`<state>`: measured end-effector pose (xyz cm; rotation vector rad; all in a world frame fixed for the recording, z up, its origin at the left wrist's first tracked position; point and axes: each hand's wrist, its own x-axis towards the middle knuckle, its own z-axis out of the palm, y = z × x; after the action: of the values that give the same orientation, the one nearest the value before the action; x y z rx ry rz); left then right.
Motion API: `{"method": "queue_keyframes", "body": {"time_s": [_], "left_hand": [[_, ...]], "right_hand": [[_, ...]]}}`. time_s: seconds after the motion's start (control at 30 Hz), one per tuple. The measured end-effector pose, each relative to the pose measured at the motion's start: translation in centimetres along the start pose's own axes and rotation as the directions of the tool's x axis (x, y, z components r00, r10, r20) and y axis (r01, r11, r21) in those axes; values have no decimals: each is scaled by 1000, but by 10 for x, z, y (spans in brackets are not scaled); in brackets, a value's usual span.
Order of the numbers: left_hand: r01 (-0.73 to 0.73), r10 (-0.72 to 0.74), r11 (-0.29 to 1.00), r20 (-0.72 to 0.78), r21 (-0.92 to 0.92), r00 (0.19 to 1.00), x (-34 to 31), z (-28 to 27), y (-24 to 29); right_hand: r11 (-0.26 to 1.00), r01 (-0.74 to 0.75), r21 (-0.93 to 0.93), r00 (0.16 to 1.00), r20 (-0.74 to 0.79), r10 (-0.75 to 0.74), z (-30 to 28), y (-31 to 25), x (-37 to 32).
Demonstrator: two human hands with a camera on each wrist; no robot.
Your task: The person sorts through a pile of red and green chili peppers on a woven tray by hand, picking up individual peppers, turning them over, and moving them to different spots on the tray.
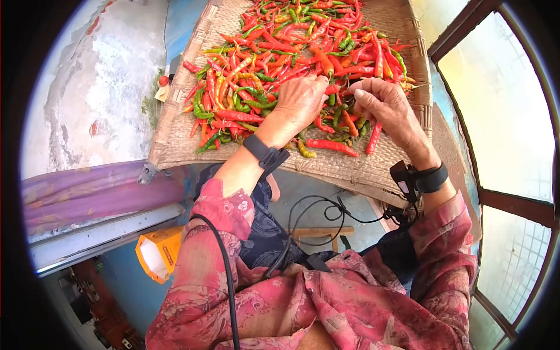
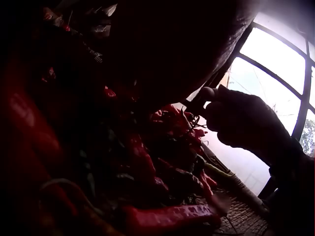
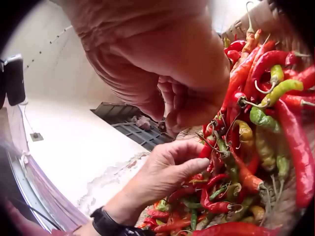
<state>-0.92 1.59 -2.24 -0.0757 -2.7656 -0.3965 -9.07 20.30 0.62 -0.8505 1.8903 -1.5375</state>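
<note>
Many chili peppers [image 1: 230,115], mostly red with some green and yellowish ones, lie heaped on a woven tray [image 1: 169,140]. Over the near part of the heap, my left hand [image 1: 300,102] pinches a red chili pepper [image 3: 207,149] between thumb and fingers. To its right, my right hand [image 1: 388,108] is held just above the peppers with its fingers curled and the thumb close to the index finger. In the right wrist view the right hand [image 3: 162,59] hangs over the left hand [image 3: 165,169]; no pepper shows in it. The left wrist view is very dark.
A framed window [image 1: 501,87] runs along the right side. A worn wall [image 1: 93,87] and a purple cloth [image 1: 99,192] are on the left. Black cables [image 1: 315,201] hang below the tray's near edge. An orange box [image 1: 160,254] stands low at left.
</note>
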Motion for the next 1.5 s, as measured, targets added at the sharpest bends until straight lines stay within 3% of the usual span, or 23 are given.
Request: {"method": "queue_keyframes", "body": {"time_s": [0.07, 0.1, 0.17, 0.23, 0.3, 0.37, 0.43, 0.47, 0.5, 0.57, 0.6, 0.7, 0.77, 0.83, 1.03, 1.07, 1.1, 1.13, 1.23, 1.3, 1.37, 1.43, 1.5], "left_hand": [[-105, 104, 994, -51, -34, 993, 4, -5, 1], [-105, 103, 994, -50, -37, 993, 6, -9, 4], [-245, 238, 969, -146, -30, 960, 7, -17, 12], [-265, 254, 962, -142, -63, 957, 2, -21, 14], [-138, 159, 953, 60, -270, 985, -2, -26, 14], [-12, 104, 905, 193, -424, 976, 2, -46, -2], [154, -66, 864, 196, -479, 978, 3, -61, -24], [192, -164, 879, 101, -437, 981, 2, -65, -33], [233, -254, 888, 0, -397, 967, 2, -66, -43], [281, -312, 869, -9, -407, 950, 1, -54, -61], [300, -322, 880, 1, -368, 947, 1, -48, -57], [271, -266, 931, 54, -243, 963, 6, -26, -38], [-14, -1, 989, -101, -145, 995, 8, -2, -33], [-54, 54, 999, -36, -1, 998, 11, 3, -21], [-112, 87, 990, -245, -89, 966, 24, -4, 1], [-222, 176, 968, -315, -116, 933, 21, -12, 12], [-331, 260, 934, -385, -132, 886, 17, -17, 20], [-329, 282, 942, -386, -60, 878, 10, -14, 27], [-485, 430, 872, -359, -74, 828, -9, -11, 35], [-505, 460, 861, -332, -60, 823, -17, -10, 39], [-605, 562, 777, -239, -176, 792, -23, -7, 41], [-594, 559, 767, -200, -244, 805, -25, -7, 36], [-330, 288, 935, -258, -133, 922, -16, -9, 24]], "right_hand": [[944, 170, -284, 979, -59, -194, 1, -3, -2], [944, 167, -284, 980, -60, -192, 3, -2, -2], [550, 392, -737, 791, -35, -611, 11, 0, -1], [527, 333, -782, 841, -7, -541, 14, -6, -6], [367, 334, -868, 862, 124, -492, 15, 1, -5], [407, 353, -842, 864, 127, -487, 11, 3, -5], [685, 245, -686, 963, 90, -255, 0, -4, -6], [809, 144, -570, 989, 49, -141, -7, -7, -6], [872, 141, -469, 986, -7, -164, -11, -7, -5], [975, 63, -212, 993, -82, -82, -23, -4, 5], [998, -70, 1, 991, -112, 70, -26, -18, 2], [986, -16, 168, 979, -195, 49, -29, -13, 13], [999, 37, 39, 968, -248, -26, -19, -9, 10], [1000, 2, -13, 985, -172, -4, -12, -10, 6], [987, -161, -4, 985, 59, 161, 0, 1, 4], [988, -157, -4, 986, 57, 157, 3, -2, 2], [952, -232, 201, 972, 88, 218, 7, -8, 0], [868, -303, 394, 953, 134, 271, 9, -10, -2], [791, -298, 535, 954, 140, 265, 13, -4, -2], [829, -310, 465, 950, 194, 247, 6, -6, -2], [950, -251, 185, 959, 180, 218, 1, -4, -1], [954, -164, 250, 986, 70, 151, -5, -14, 3], [916, -72, 396, 992, -67, 107, -15, -23, 9]]}}
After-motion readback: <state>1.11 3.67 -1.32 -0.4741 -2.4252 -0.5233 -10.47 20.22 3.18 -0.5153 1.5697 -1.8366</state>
